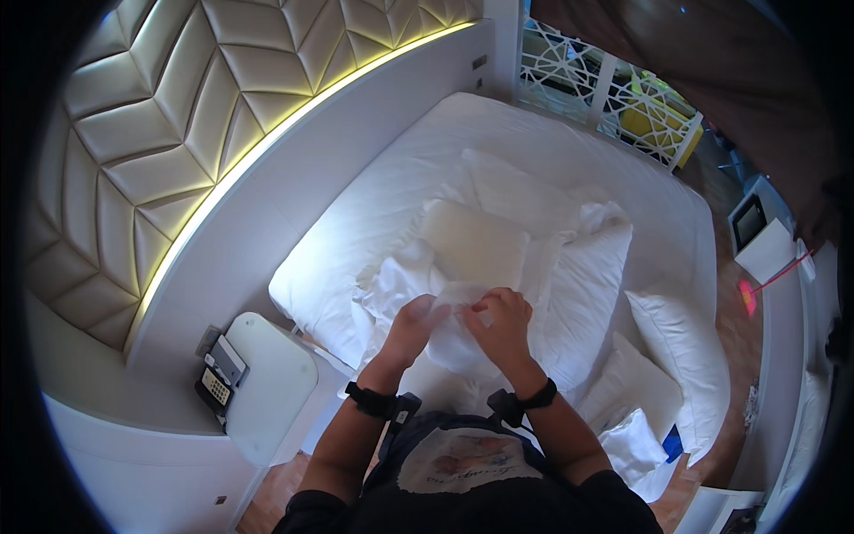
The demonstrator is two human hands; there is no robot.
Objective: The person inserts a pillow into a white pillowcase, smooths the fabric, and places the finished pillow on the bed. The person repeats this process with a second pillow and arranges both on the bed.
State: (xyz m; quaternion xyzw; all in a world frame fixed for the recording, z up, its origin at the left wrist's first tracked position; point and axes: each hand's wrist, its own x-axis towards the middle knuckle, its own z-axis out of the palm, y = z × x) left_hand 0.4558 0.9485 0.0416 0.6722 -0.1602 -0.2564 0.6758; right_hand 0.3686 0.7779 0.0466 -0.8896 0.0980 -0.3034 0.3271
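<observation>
Both my hands are raised over the near side of a bed with a white sheet (413, 167). My left hand (415, 327) and my right hand (500, 324) pinch a thin white cloth (460, 294) between them, its edge at my fingertips. Beneath the hands lies crumpled white fabric (400, 280). Just beyond it is a cream-white pillow (474, 240), with a white pillow in a case (587, 287) to its right. Each wrist wears a black strap with a small device.
A bedside table (273, 380) with a telephone (217, 390) stands at the left. More pillows (687, 360) are piled at the lower right, beside the wooden floor (734, 400). A padded headboard wall (153, 120) curves along the upper left; a white lattice screen (600, 87) stands at the far side.
</observation>
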